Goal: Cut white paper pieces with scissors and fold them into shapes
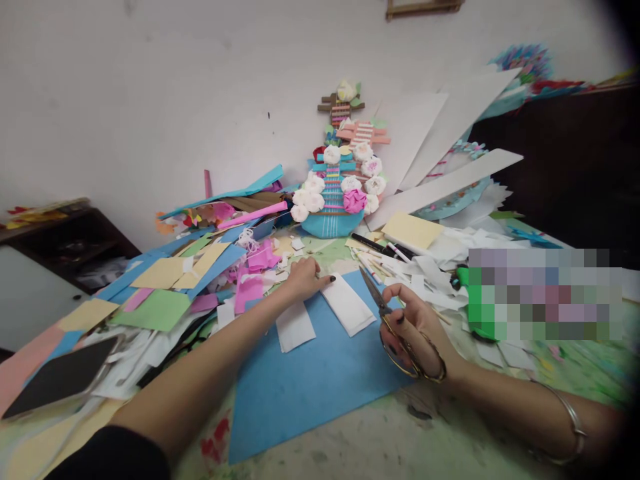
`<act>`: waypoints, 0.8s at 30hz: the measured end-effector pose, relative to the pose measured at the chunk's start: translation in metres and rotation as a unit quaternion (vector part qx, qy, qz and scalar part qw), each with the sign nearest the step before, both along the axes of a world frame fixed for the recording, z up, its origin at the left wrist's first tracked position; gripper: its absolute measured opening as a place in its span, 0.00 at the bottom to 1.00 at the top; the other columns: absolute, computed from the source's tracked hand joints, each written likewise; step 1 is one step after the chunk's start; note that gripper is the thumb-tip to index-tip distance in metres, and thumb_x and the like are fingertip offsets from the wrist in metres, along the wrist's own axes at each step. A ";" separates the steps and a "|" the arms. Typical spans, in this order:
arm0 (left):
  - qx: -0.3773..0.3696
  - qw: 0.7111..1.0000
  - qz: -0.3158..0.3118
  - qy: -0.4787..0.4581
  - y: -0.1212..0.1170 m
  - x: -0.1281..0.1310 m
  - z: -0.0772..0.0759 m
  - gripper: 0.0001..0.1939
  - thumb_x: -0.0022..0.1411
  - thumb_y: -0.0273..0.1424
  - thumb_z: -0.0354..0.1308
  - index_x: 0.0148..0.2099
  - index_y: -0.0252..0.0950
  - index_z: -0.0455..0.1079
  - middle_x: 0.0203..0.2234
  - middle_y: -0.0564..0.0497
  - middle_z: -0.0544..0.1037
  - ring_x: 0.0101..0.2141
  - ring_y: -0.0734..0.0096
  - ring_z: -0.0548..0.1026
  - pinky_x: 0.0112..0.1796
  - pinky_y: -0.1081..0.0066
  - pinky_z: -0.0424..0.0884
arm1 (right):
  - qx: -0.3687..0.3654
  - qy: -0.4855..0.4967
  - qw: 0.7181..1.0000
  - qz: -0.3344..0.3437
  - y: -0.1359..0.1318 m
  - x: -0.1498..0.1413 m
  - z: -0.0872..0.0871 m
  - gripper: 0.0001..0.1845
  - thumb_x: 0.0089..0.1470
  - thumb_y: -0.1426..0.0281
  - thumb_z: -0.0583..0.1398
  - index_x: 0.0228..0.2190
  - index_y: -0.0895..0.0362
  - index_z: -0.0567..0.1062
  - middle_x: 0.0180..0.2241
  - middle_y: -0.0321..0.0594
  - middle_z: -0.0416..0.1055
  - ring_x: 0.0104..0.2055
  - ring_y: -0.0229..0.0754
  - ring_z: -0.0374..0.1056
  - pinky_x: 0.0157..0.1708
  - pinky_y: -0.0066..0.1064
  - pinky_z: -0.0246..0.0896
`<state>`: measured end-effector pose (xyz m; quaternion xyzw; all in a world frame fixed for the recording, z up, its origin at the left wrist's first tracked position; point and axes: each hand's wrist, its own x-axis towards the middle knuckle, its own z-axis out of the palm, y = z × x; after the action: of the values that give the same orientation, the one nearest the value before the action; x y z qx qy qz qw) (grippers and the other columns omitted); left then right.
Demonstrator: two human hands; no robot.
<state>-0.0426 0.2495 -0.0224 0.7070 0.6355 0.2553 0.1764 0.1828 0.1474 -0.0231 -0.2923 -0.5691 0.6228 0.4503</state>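
My right hand holds a pair of scissors, with fingers in the gold-coloured handles. The closed-looking blades point up and to the left. My left hand reaches over the far edge of a blue sheet. Its thumb is stretched out at the top end of a folded white paper piece, apart from the curled fingers; nothing shows held. A second white paper piece lies beneath my left wrist. Both white pieces lie on the blue sheet, between my hands.
Paper guitar-like decorations with white flowers stand against the wall. Coloured paper scraps and a dark-screened tablet or phone lie left. Pens and white scraps lie right, beside a blurred-out patch with a green object.
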 end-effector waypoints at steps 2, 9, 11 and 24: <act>-0.034 0.999 -0.013 -0.029 0.006 0.001 -0.001 0.09 0.44 0.33 0.64 0.24 0.35 0.67 0.23 0.49 0.73 0.34 0.60 0.71 0.37 0.65 0.65 | 0.000 0.005 1.000 0.004 0.001 0.000 0.000 0.26 0.51 0.48 0.58 0.36 0.52 0.55 0.11 0.21 0.59 0.08 0.27 0.47 0.08 0.16 0.46; -0.095 0.956 -0.082 -0.266 -0.005 -0.002 0.013 0.09 0.44 0.31 0.65 0.25 0.34 0.68 0.20 0.54 0.70 0.24 0.74 0.68 0.27 0.74 0.63 | -0.008 0.017 1.000 0.007 0.007 0.002 0.002 0.27 0.49 0.46 0.59 0.36 0.52 0.55 0.11 0.20 0.58 0.07 0.27 0.45 0.07 0.16 0.44; -0.093 0.925 -0.097 -0.356 -0.012 -0.005 0.020 0.11 0.46 0.34 0.65 0.28 0.34 0.67 0.22 0.54 0.71 0.25 0.75 0.69 0.29 0.74 0.65 | -0.019 0.024 1.000 0.009 0.010 0.002 0.003 0.29 0.48 0.45 0.59 0.37 0.53 0.56 0.10 0.20 0.58 0.07 0.27 0.44 0.07 0.16 0.42; -0.037 0.741 -0.033 -0.670 -0.032 -0.036 0.031 0.07 0.54 0.25 0.60 0.38 0.35 0.70 0.29 0.55 0.78 0.30 0.76 0.75 0.31 0.76 0.71 | -0.029 -0.037 0.981 0.190 0.010 0.010 0.005 0.30 0.52 0.44 0.54 0.31 0.61 0.68 0.18 0.35 0.66 0.16 0.34 0.63 0.16 0.24 0.50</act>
<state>-0.0784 0.2178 0.0083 0.3673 0.3392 0.6330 0.5911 0.1926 0.1577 -0.0185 -0.2150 -0.6120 0.7021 0.2937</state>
